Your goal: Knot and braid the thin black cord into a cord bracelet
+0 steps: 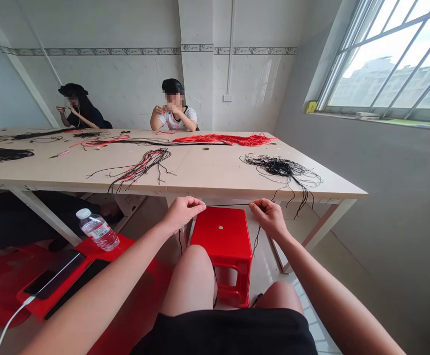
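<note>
A thin black cord (226,204) is stretched level between my two hands, just in front of the table edge and above a red stool. My left hand (183,213) pinches one end of the span with thumb and forefinger. At the other end, my right hand (269,215) is closed on the cord in the same way. Loose tails of cord hang below both hands. On the table (211,172) a tangled bundle of black cords (279,166) lies ahead to the right, and a bundle of black and red cords (144,165) lies ahead to the left.
Below my hands stands the red stool (220,236). To my left another red stool (120,241) carries a water bottle (98,230) and a phone (54,276) with a white cable. Red cords (222,140) lie farther back. Two people (174,111) sit across the table.
</note>
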